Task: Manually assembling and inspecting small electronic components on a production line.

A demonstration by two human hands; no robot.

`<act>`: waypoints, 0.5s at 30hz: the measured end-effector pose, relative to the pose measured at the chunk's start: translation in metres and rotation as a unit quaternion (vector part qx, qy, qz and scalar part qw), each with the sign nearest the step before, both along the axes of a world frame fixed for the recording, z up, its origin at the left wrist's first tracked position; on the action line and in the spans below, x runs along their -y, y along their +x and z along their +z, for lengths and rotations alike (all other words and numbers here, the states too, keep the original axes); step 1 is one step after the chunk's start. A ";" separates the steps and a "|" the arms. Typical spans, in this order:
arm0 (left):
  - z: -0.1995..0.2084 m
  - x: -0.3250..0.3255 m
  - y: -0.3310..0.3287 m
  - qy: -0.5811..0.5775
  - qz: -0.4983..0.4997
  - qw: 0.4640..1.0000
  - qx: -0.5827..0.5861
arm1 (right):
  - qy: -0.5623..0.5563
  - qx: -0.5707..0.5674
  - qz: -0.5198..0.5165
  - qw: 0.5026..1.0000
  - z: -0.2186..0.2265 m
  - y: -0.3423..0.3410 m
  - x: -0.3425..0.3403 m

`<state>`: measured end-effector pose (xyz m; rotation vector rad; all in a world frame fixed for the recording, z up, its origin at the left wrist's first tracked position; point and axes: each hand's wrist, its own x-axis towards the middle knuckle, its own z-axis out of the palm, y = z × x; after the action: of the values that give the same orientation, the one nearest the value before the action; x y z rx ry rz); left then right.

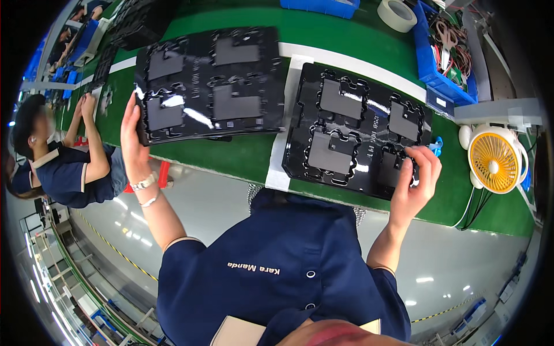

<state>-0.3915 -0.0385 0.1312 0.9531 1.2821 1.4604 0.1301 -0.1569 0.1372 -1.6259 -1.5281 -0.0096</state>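
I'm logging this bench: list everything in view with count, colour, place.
bench: one, green, upper half
left tray: one, black, left of centre
right tray: one, black, on bench
top bin: one, blue, top edge
right bin: one, blue, upper right
scissors: one, pale, in right bin
wires: uncounted, mixed, in right bin
tape roll: one, cream, upper right
fan: one, yellow-white, far right
pile: one, black, upper left
co-workers: at least two, navy-shirted, left
watch: one, silver, left wrist
shirt: one, navy, below centre
left hand: one, bare, gripping left tray
right hand: one, bare, right tray's lower corner
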 end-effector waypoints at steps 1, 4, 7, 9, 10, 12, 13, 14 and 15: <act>-0.002 -0.002 -0.023 -0.012 0.000 1.000 -0.019 | -0.005 0.010 0.023 1.000 0.004 -0.005 -0.007; -0.005 -0.018 -0.068 -0.053 0.013 0.995 -0.085 | -0.011 0.047 0.083 0.995 0.010 -0.015 -0.025; -0.020 -0.040 -0.104 -0.054 0.052 0.932 -0.356 | -0.020 0.084 0.148 0.985 0.019 -0.025 -0.041; -0.030 -0.049 -0.133 -0.062 0.059 0.873 -0.480 | -0.042 0.100 0.179 0.978 0.022 -0.031 -0.049; -0.039 -0.059 -0.134 -0.064 0.054 0.842 -0.533 | -0.056 0.118 0.184 0.974 0.025 -0.034 -0.051; -0.051 -0.069 -0.124 -0.022 0.091 0.811 -0.577 | -0.070 0.144 0.197 0.967 0.028 -0.037 -0.055; -0.052 -0.070 -0.115 -0.002 0.112 0.793 -0.599 | -0.077 0.155 0.206 0.963 0.028 -0.037 -0.059; -0.049 -0.067 -0.108 -0.036 0.117 0.825 -0.551 | -0.085 0.169 0.211 0.959 0.028 -0.036 -0.062; -0.050 -0.068 -0.107 -0.037 0.115 0.833 -0.540 | -0.095 0.184 0.213 0.955 0.027 -0.036 -0.064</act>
<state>-0.4982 0.0296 0.0808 1.7254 2.2957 0.9735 0.0942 -0.0928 0.1645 -1.4609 -2.2045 0.0757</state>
